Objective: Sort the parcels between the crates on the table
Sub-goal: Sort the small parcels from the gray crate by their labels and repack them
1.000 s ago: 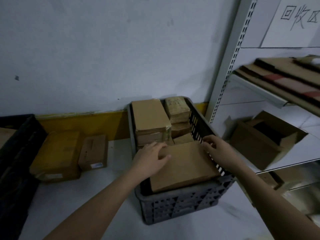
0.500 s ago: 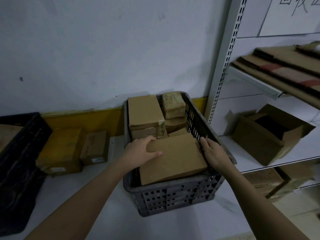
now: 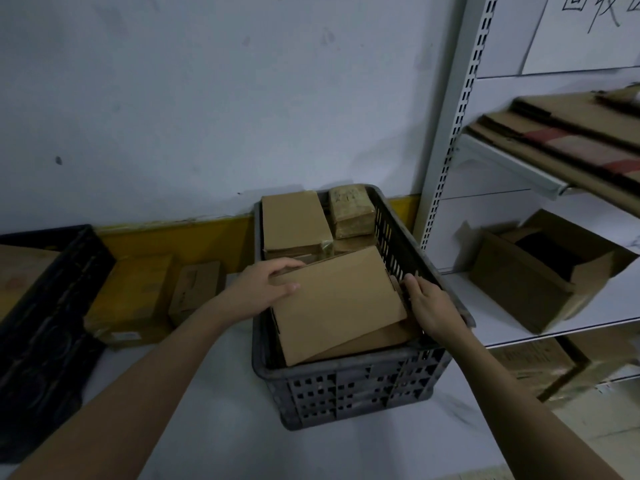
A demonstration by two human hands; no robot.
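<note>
A grey slotted crate (image 3: 360,393) stands on the white table, full of cardboard parcels. A flat brown parcel (image 3: 337,303) lies tilted on top at the front. My left hand (image 3: 258,289) grips its left far corner, thumb on top. My right hand (image 3: 427,303) presses against its right edge, beside the crate wall. Behind it lie a long brown parcel (image 3: 292,220) and a small taped parcel (image 3: 351,213). A black crate (image 3: 52,323) stands at the far left.
Two parcels sit on the table against the yellow wall strip: a yellowish one (image 3: 133,299) and a smaller brown one (image 3: 195,291). A white shelf rack (image 3: 446,133) rises at the right, holding an open carton (image 3: 543,271) and flattened cardboard (image 3: 571,133).
Both hands have closed in on the flat parcel's sides, and its front end now sits lower in the crate. The view has shifted slightly downward.
</note>
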